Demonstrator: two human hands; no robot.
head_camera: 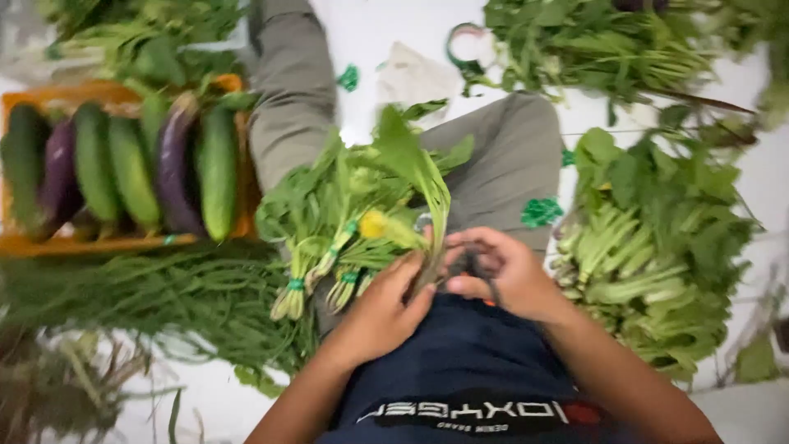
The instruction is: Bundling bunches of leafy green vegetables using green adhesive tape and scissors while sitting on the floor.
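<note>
Left hand (382, 308) clamped on stems of a leafy bunch (411, 177) over the lap, leaves up. Right hand (501, 271) pinched shut on a dark band (485, 275) beside the stems. Tied bunches (329, 247) lie just left; tray (25, 244) of cucumbers (215, 168) farther left.

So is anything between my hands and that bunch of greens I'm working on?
Nothing visible. The left hand already grips the stems of the bunch, and the right hand sits right beside it, holding a dark tool too blurred to identify. The tied bundles lie left of it, apart.
</note>
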